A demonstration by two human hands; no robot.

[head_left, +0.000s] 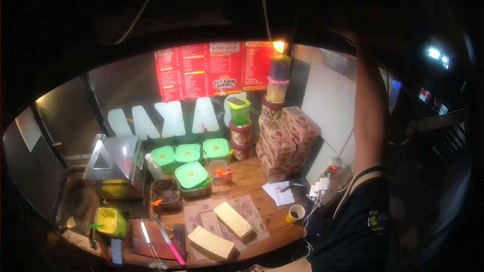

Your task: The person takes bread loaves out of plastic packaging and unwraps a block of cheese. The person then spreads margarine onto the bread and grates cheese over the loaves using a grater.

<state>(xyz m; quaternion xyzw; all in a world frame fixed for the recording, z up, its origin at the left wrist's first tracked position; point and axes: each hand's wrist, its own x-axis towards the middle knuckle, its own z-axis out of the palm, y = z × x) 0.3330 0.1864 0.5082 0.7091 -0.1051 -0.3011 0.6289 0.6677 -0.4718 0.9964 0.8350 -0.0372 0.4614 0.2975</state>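
My right arm reaches up at the right side. Its hand (344,34) is in the dark near the top, and I cannot make out its fingers or what they touch. At the bottom edge a strip of skin, seemingly my left hand (259,268), shows only in part, its fingers unclear. Nearest to it are two pale, ridged bread loaves, one farther back (234,219) and one in front (210,242), lying apart on a flattened cardboard sheet (196,211). To their left, a pink-handled knife (172,244) and another long blade (145,232) lie on a dark board (135,244).
Green-lidded tubs (191,174), a tub of dark filling (165,191) and a tub of yellow spread (111,221) stand left. Behind are a metal box (118,158), stacked cartons (285,143) and buckets (240,136). A cup (295,213) and power strip (330,168) are right.
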